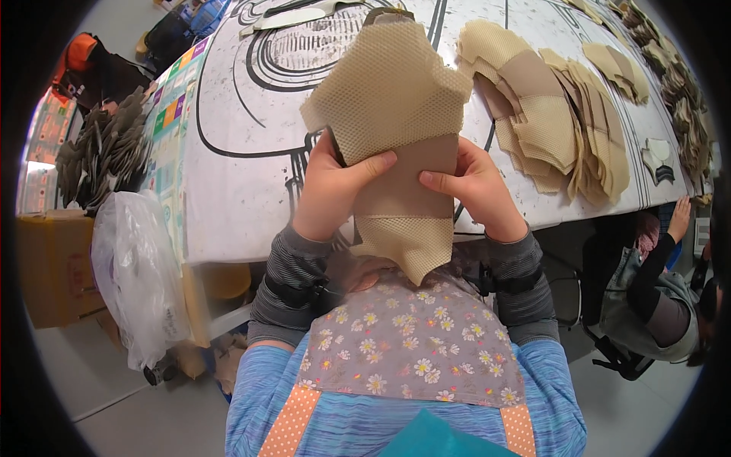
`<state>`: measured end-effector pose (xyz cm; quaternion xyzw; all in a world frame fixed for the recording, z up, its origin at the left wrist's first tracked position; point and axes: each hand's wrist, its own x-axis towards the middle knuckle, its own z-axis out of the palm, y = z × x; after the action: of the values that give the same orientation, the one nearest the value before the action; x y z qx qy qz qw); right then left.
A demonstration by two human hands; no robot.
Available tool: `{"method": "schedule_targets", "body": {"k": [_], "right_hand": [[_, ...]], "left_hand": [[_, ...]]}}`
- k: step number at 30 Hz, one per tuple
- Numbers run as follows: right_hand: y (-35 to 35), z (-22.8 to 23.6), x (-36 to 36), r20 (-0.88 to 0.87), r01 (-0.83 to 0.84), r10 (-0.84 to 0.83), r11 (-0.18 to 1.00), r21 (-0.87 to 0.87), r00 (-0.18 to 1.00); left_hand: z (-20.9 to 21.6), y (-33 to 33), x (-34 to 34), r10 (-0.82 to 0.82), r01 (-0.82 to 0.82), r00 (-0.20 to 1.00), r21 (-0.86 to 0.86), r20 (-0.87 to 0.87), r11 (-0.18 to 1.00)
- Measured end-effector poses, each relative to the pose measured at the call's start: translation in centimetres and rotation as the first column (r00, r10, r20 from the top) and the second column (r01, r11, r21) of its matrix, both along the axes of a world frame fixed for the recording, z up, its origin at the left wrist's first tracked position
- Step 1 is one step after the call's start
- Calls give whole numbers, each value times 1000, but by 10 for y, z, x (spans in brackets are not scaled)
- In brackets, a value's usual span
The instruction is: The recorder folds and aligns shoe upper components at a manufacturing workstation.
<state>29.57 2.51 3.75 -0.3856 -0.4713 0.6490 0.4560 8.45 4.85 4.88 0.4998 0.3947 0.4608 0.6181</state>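
A sewn fabric panel (407, 171) is held up in front of me over the table's near edge. Its wide top and narrower, pointed lower end are tan mesh, and a smooth brown band crosses between them. My left hand (332, 190) is closed on the band's left side, thumb lying on the front. On the opposite edge my right hand (487, 186) grips the same way, its thumb pointing inward. The other fingers of both hands are mostly hidden behind the panel. A darker brown bit (387, 15) shows at the panel's top edge.
Stacks of similar tan and brown panels (533, 107) lie on the white, black-lined table (236, 183) to the right. Dark pieces (106, 148) are piled at left, above a clear plastic bag (137, 274) and a box (61, 266). Another person (655, 305) sits at far right.
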Motion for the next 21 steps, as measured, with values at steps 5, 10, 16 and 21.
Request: {"method": "schedule_targets", "body": {"k": [5,10,16,21], "right_hand": [[-4,-21,2,-46,-32,27,993,-113,999],[-3,-34,9,96,80,-78,997,-23,992],[18,12,20,132,398,-586,681,615,799],[23,44,1,313,168,-603,607,776,733]], "left_hand": [[-18,-4,-1,64,-57,991,-62,119,996],[-19,-3,1,19,-16,998,-32,65,999],[-13,-9,6,-21,21,1000,-2,-15,1000],[-9,-13,14,-11,16,996,-53,90,998]]}}
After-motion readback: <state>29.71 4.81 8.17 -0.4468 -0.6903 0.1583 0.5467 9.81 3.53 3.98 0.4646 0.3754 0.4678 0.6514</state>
